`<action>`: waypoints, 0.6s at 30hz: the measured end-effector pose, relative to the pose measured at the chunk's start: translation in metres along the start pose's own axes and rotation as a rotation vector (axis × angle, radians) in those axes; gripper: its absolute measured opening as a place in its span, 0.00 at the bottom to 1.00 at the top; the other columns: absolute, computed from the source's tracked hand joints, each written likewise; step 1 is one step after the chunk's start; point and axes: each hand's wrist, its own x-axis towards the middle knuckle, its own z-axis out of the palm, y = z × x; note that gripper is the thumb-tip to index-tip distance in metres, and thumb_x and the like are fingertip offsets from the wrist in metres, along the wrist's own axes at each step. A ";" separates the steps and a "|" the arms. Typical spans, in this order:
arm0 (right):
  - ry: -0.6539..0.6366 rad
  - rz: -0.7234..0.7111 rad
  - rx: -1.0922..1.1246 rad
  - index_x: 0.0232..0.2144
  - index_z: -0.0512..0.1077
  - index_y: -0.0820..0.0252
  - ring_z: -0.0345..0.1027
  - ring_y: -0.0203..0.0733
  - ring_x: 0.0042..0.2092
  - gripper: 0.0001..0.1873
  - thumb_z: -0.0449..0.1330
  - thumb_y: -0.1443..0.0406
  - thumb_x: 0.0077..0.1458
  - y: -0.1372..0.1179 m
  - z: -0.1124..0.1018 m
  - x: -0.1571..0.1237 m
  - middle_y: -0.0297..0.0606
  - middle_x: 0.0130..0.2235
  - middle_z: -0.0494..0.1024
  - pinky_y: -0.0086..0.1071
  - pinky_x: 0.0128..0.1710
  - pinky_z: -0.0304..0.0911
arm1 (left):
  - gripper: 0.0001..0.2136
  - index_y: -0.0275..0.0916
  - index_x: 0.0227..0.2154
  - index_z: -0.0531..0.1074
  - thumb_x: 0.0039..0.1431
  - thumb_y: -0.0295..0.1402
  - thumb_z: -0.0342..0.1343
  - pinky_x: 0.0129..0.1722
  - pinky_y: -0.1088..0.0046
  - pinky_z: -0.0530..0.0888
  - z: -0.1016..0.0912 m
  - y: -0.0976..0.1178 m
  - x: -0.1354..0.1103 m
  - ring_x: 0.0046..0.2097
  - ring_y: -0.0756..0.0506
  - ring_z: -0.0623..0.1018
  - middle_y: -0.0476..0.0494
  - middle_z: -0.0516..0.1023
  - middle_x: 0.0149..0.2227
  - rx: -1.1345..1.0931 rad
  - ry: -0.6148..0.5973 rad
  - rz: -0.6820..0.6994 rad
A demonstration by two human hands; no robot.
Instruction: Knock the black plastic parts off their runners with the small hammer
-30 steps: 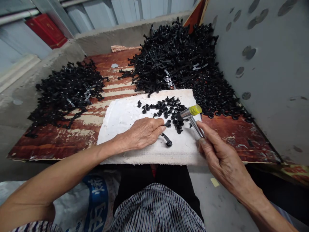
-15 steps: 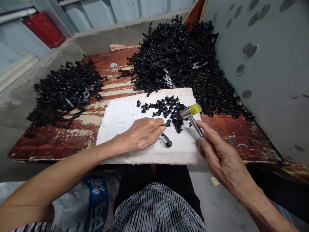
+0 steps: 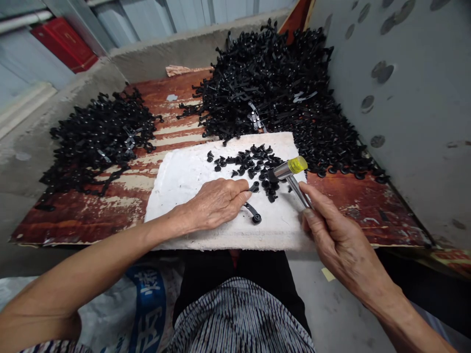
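My left hand is closed on a black linkage piece, pinched between thumb and fingers over the white board. Two arms of the piece stick out to the right of my fingertips; its middle is hidden by the hand. In my right hand is a mallet with a metal head and handle, one yellow face and one black face. Its head is tilted above a scatter of small black round-headed plugs on the white board.
A large heap of black linkage parts fills the back right, with a smaller heap at the left. Both lie on a worn red-brown tabletop. A grey spotted panel stands at the right, a concrete ledge behind.
Both hands, the linkage piece and the mallet keep nearly the same places. Only a very slight shift of the whole view shows.
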 end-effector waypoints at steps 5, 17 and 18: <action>0.005 -0.002 0.005 0.62 0.63 0.62 0.72 0.49 0.55 0.25 0.49 0.63 0.65 0.001 0.000 -0.001 0.48 0.56 0.75 0.44 0.54 0.68 | 0.13 0.40 0.27 0.59 0.68 0.35 0.40 0.28 0.72 0.59 0.002 0.000 0.001 0.25 0.51 0.65 0.53 0.60 0.22 0.039 0.020 -0.011; -0.009 -0.016 0.006 0.62 0.63 0.66 0.73 0.49 0.53 0.25 0.48 0.64 0.65 0.001 -0.001 0.001 0.49 0.53 0.78 0.43 0.53 0.70 | 0.14 0.40 0.23 0.55 0.67 0.35 0.43 0.27 0.71 0.56 -0.003 0.003 0.003 0.25 0.51 0.62 0.53 0.59 0.21 -0.020 0.006 -0.063; -0.010 -0.014 0.006 0.62 0.63 0.66 0.73 0.49 0.54 0.25 0.49 0.64 0.65 0.001 -0.001 0.001 0.49 0.53 0.78 0.44 0.53 0.70 | 0.15 0.40 0.23 0.54 0.67 0.35 0.43 0.27 0.71 0.56 -0.003 0.002 0.004 0.25 0.51 0.62 0.53 0.59 0.21 -0.037 0.006 -0.057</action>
